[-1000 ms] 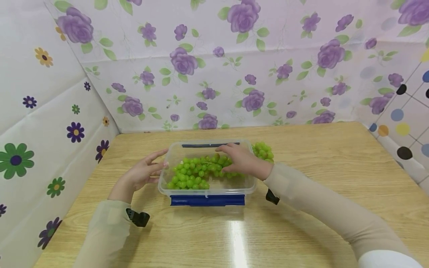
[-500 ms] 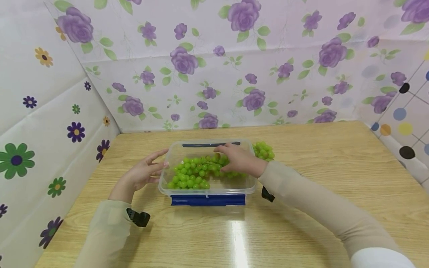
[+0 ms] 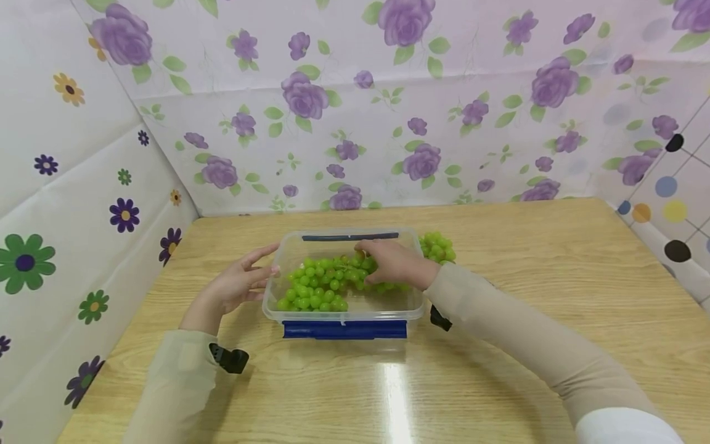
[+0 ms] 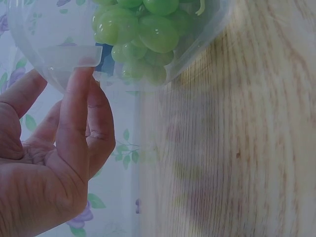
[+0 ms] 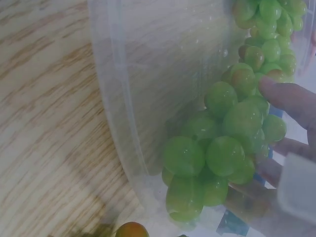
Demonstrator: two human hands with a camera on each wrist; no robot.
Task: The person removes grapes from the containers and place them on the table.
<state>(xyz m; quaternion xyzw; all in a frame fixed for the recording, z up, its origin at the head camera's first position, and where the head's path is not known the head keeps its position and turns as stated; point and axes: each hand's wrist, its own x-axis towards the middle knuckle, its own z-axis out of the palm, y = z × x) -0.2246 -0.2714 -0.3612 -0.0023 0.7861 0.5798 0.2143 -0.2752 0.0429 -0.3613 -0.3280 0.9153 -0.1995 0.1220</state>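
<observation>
In the head view, take the clear plastic container (image 3: 383,316) as your clock, with twelve o'clock farthest from you. It sits on the wood-grain tabletop (image 3: 554,277), with a blue latch (image 3: 345,330) at six and a darker blue strip (image 3: 349,237) at twelve. Green grapes (image 3: 316,287) lie inside, spreading from eight o'clock past the middle toward three. Your left hand (image 3: 233,288) is at nine, fingers spread and fairly straight, tips at the container's end. Your right hand (image 3: 396,262) reaches in over the three o'clock end, thumb and fingers about the grapes. A second bunch of grapes (image 3: 438,246) lies outside, at two. Floral sheeting (image 3: 344,135) stands behind.

In the left wrist view, your left hand comes in from eight o'clock in the frame, one fingertip touching the container near its translucent tab (image 4: 71,56). Grapes show through the wall at twelve.

In the right wrist view, your right hand is at three to five o'clock in the frame, thumb (image 5: 286,98) on the grapes and fingers curled behind them, pinching the cluster. A reddish grape (image 5: 132,230) shows at half past six.
</observation>
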